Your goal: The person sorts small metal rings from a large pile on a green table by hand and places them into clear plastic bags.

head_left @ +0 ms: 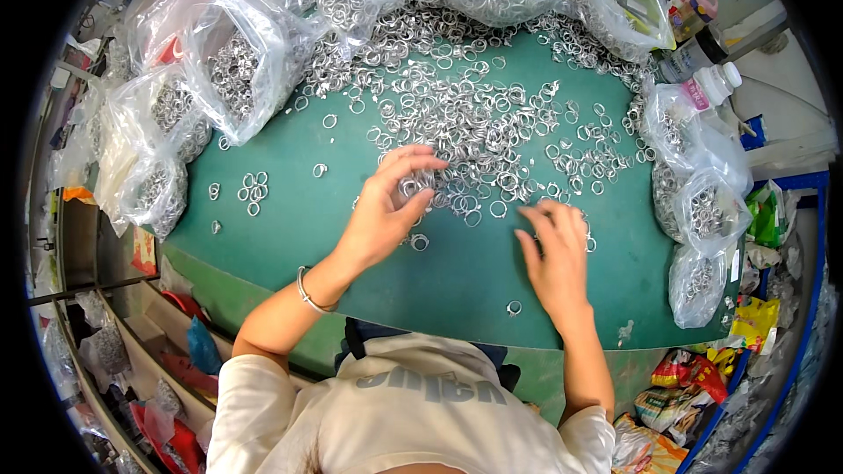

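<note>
A heap of silver-coloured rings (pixel 465 123) spreads over the green table (pixel 351 290). At the heap's near left edge, my left hand (pixel 386 206) is curled round a few rings (pixel 416 183), which show between its thumb and fingers. My right hand (pixel 558 254) reaches in at the near right edge of the heap. Its thumb and fingers are apart, with nothing visible in them, and the fingertips are close to loose rings. One ring (pixel 419 242) lies just right of my left wrist, and another ring (pixel 514 307) lies nearer the table's front edge.
Clear plastic bags of rings (pixel 237 79) line the table's left side, with more bags (pixel 707 211) along the right. A small group of rings (pixel 254 189) lies at the left. A white-capped bottle (pixel 713 83) stands among the right-hand bags. Shelving with partitions (pixel 145 333) is at the lower left.
</note>
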A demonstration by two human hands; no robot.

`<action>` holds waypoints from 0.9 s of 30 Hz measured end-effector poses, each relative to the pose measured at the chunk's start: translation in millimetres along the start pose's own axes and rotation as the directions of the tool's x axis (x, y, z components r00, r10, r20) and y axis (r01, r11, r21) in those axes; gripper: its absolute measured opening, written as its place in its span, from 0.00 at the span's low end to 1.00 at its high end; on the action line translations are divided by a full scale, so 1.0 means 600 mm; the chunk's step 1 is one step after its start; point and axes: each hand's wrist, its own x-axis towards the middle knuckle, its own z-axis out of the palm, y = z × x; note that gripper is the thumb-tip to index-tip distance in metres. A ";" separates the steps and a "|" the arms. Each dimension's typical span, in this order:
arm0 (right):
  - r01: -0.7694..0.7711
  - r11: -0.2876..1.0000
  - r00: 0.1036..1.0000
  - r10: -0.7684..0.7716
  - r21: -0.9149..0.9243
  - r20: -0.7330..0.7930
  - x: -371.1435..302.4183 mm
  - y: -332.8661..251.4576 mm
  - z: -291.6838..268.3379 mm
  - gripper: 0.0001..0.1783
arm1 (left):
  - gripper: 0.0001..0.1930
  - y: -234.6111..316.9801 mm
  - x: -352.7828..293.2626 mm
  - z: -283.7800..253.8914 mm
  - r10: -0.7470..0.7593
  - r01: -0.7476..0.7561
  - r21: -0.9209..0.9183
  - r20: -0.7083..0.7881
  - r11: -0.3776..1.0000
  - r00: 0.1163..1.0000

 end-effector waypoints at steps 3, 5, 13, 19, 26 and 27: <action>0.116 0.985 0.993 -0.112 -0.127 0.036 0.019 0.003 0.032 0.09 | 0.23 0.029 0.007 -0.008 -0.071 0.072 0.012 -0.051 0.997 0.996; 0.073 0.997 0.993 -0.069 -0.035 0.094 0.009 -0.004 0.018 0.07 | 0.25 0.029 0.005 -0.015 -0.013 0.028 0.128 -0.112 0.991 0.994; 0.022 0.945 0.949 -0.123 0.327 0.290 -0.023 -0.035 -0.004 0.08 | 0.20 0.035 -0.056 0.012 0.234 -0.258 0.808 0.154 0.529 0.960; -0.022 0.995 0.995 0.012 0.102 0.094 0.025 -0.038 0.052 0.07 | 0.14 0.004 -0.093 0.015 0.073 -0.236 0.747 0.245 0.622 0.967; -0.021 0.974 0.947 -0.053 0.226 0.318 -0.001 -0.044 0.024 0.04 | 0.17 -0.001 -0.088 -0.017 0.218 -0.200 0.729 0.071 0.654 0.973; 0.036 0.973 0.949 -0.106 0.230 0.297 -0.008 -0.055 0.026 0.03 | 0.17 0.001 -0.089 -0.013 0.205 -0.200 0.709 0.079 0.676 0.976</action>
